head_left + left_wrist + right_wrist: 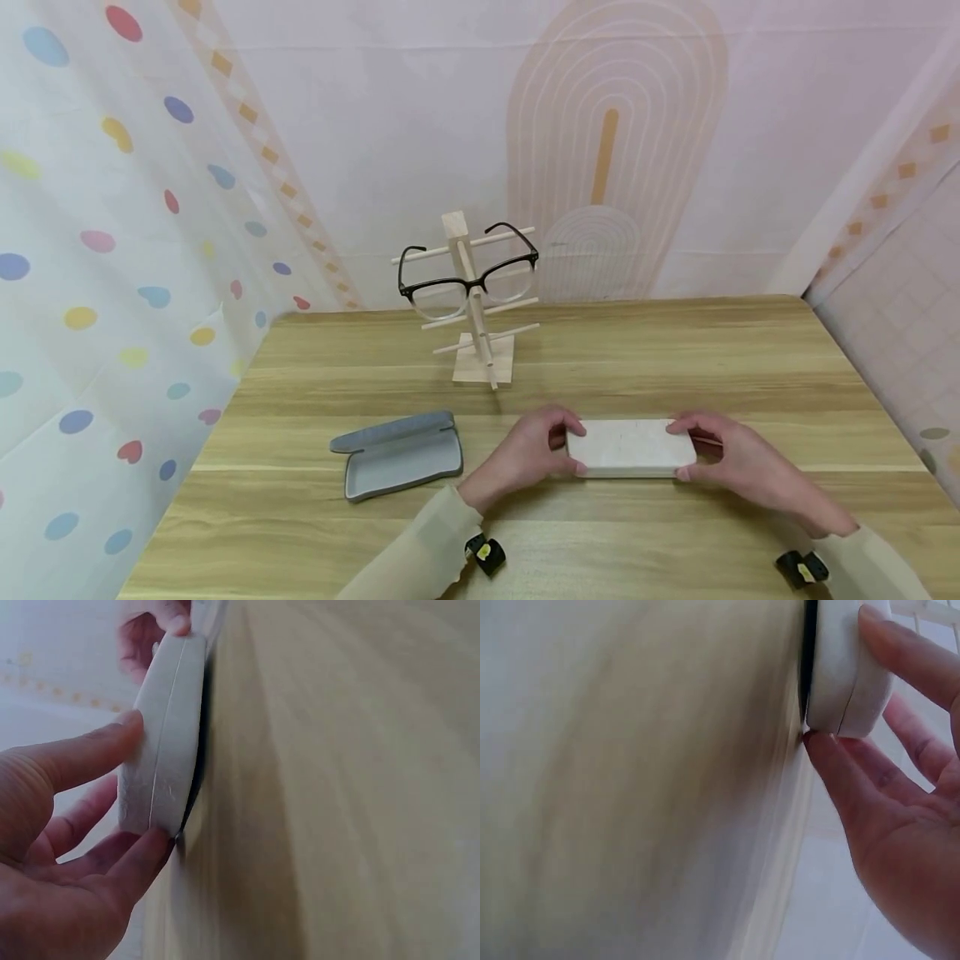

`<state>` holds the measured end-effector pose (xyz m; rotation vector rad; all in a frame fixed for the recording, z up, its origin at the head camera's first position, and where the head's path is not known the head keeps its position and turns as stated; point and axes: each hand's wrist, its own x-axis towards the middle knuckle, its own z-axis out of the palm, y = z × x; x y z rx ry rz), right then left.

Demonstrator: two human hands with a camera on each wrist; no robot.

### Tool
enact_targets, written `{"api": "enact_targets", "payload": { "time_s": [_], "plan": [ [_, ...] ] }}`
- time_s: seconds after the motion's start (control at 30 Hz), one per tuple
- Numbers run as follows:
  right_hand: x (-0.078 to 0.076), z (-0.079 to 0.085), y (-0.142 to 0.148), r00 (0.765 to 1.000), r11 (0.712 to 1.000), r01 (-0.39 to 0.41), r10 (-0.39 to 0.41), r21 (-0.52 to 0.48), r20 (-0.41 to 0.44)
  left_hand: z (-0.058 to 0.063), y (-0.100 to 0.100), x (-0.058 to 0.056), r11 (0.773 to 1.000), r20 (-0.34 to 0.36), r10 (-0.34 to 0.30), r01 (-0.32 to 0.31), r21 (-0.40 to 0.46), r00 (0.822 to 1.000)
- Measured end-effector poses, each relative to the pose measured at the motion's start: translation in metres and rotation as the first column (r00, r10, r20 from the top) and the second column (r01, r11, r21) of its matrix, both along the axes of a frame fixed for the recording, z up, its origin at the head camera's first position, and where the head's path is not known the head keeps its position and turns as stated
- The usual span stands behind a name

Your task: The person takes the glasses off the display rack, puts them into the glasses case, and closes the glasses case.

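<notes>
A closed white glasses case [632, 448] lies lengthwise between my two hands, low over the table. My left hand [534, 450] grips its left end, thumb on the near side and fingers at the far corner. At the opposite end my right hand [731, 462] holds it the same way. The left wrist view shows a thin seam along the side of the white case [161, 742] and a dark gap beneath it. In the right wrist view, thumb and fingers pinch the end of the case [847, 682].
A grey glasses case [401, 462] stands open on the wooden table [600, 550], left of my left hand. Behind it, a wooden peg stand [482, 362] carries black-framed glasses [474, 283]. A patterned curtain [375, 125] hangs along the table's back and left.
</notes>
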<state>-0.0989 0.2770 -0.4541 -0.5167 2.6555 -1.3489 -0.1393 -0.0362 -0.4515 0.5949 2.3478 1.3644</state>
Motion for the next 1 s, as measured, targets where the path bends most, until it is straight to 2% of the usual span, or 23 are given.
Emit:
{"api": "enact_targets", "payload": {
  "time_s": [0.1,0.2,0.3,0.47,0.63,0.7,0.83,1.0],
  "plan": [
    [0.0,-0.001,-0.001,0.998,1.0,-0.014,0.016,0.021,-0.062,0.001,0.002,0.003,0.997,-0.098,-0.013,0.004,-0.083,0.995],
    [0.001,-0.002,-0.001,0.991,0.997,-0.031,0.04,0.068,-0.125,0.002,0.004,0.005,0.989,-0.154,-0.028,0.005,-0.146,0.988],
    [0.002,-0.001,0.0,0.983,0.991,-0.043,0.065,0.128,-0.173,0.003,0.004,0.007,0.986,-0.17,-0.038,0.01,-0.165,0.985],
    [0.004,0.007,0.002,0.979,0.976,-0.024,0.067,0.217,-0.192,0.007,0.003,0.012,0.975,-0.176,-0.078,0.039,-0.217,0.981],
    [0.008,0.017,-0.002,0.981,0.986,0.035,-0.002,0.164,-0.196,0.012,-0.002,0.02,0.948,-0.179,-0.144,0.084,-0.308,0.973],
    [0.009,0.021,-0.005,0.977,0.988,0.054,-0.023,0.144,-0.212,0.013,-0.004,0.024,0.944,-0.198,-0.158,0.089,-0.318,0.967],
    [0.01,0.026,-0.013,0.958,0.986,0.088,-0.046,0.138,-0.284,0.016,-0.007,0.032,0.946,-0.278,-0.149,0.054,-0.32,0.949],
    [0.014,0.031,-0.023,0.922,0.987,0.134,-0.09,0.09,-0.375,0.022,-0.011,0.042,0.959,-0.392,-0.084,-0.032,-0.281,0.916]
  ]
}}
